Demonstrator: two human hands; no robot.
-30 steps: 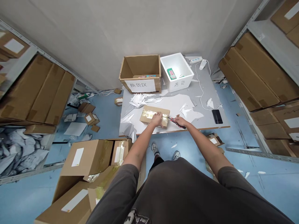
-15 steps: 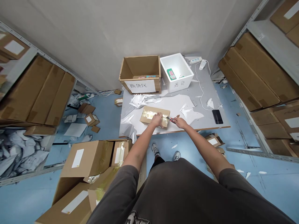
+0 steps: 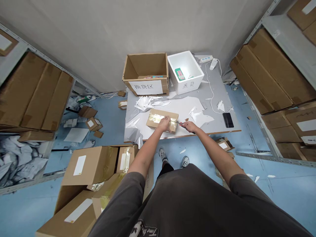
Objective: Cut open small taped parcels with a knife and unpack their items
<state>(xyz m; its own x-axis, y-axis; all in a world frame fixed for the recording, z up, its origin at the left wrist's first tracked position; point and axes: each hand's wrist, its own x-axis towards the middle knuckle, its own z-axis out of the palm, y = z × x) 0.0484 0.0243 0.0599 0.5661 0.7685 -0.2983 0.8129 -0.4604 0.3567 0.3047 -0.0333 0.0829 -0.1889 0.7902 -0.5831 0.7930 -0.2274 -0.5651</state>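
Observation:
A small cardboard box (image 3: 155, 116) sealed with shiny clear tape lies near the front edge of the grey table (image 3: 217, 98). My left hand (image 3: 165, 123) grips its top and near side towards the right end, holding it against the tabletop. In my right hand (image 3: 189, 126) is a pair of scissors (image 3: 182, 124) with red and black on the handles. Their metal tip meets the taped right end of the box; the fingers partly cover the handles.
Behind stand a large open carton (image 3: 145, 89) with a handwritten label and a white foam box (image 3: 189, 85) holding a green packet. Torn white paper (image 3: 144, 102), a phone (image 3: 228, 120) and a power strip (image 3: 206, 59) lie around. Cartons (image 3: 86, 164) stack at left; loaded shelves flank both sides.
The scissors have turned slightly, their tip still at the box's right end. My left hand stays on the box. The whole view has shifted a little.

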